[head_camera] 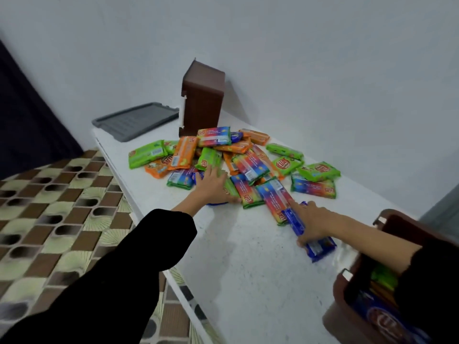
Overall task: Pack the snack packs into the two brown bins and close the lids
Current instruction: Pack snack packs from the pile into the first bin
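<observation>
Packs heaped on the surface could spill off its edge if the left hand, fingers spread flat, rakes hard; the right hand pinches a blue pack beside the open bin.

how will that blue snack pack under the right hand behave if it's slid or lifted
Probably light: the blue snack pack is a slim, flat wrapper. Its glossy film should slide easily on the smooth white table and may feel slippery. Lying flat, it is unlikely to roll.
</observation>
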Demonstrator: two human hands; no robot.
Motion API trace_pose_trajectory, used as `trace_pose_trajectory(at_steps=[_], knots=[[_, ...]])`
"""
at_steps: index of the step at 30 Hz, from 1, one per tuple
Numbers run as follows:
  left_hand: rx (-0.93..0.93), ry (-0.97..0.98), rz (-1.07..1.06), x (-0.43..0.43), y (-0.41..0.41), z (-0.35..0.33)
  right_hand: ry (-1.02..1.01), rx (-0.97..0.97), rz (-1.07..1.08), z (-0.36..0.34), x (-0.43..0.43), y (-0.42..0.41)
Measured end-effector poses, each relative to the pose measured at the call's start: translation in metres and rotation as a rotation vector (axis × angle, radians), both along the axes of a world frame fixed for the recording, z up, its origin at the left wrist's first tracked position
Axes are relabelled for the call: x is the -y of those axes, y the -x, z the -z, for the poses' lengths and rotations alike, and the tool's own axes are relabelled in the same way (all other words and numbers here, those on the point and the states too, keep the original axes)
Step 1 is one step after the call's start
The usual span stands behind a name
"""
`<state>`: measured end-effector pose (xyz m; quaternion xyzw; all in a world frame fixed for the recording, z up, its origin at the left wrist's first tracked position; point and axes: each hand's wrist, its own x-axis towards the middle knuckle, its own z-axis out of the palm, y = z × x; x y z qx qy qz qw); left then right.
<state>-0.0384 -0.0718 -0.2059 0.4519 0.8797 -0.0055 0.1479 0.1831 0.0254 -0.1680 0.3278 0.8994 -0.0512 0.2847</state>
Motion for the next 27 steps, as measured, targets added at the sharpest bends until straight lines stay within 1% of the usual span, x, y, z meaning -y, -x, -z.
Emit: trace_pose_trajectory(at_steps=[4,7,8,10,12,13,15,16,18,21,24,27], knots=[[-0.079,0.061,-0.012,0.001,-0.006,-0.01,-0.016,-0.067,-0.078,-0.001,0.003,0.0],[-0.012,0.084,0.003,0.013,-0.01,-0.021,-0.022,-0.166,-0.125,-0.004,0.004,0.002],[0.005,0.087,0.039,0.019,-0.01,-0.023,-0.02,-0.203,-0.137,-0.004,0.003,0.003],[0.048,0.096,0.178,0.033,-0.009,-0.023,-0.024,-0.255,-0.158,-0.004,0.004,0.004],[0.142,0.095,0.259,0.044,-0.007,-0.025,-0.029,-0.272,-0.169,-0.003,0.006,0.007],[0.17,0.078,0.237,0.048,-0.008,-0.025,-0.03,-0.274,-0.169,-0.003,0.006,0.007],[0.16,-0.002,0.102,0.052,-0.013,-0.024,-0.029,-0.277,-0.165,-0.003,0.006,0.007],[0.128,-0.036,0.032,0.052,-0.019,-0.023,-0.03,-0.276,-0.163,-0.003,0.005,0.007],[0.04,-0.026,-0.049,0.051,-0.034,-0.015,-0.031,-0.272,-0.154,-0.003,0.005,0.007],[-0.06,-0.038,-0.113,0.048,-0.054,-0.003,-0.023,-0.278,-0.147,-0.002,0.003,0.007],[-0.049,-0.139,-0.135,0.045,-0.052,-0.003,-0.029,-0.314,-0.137,-0.004,0.0,0.006],[-0.018,-0.173,-0.079,0.041,-0.047,-0.016,-0.091,-0.412,-0.103,-0.013,-0.006,0.002]])
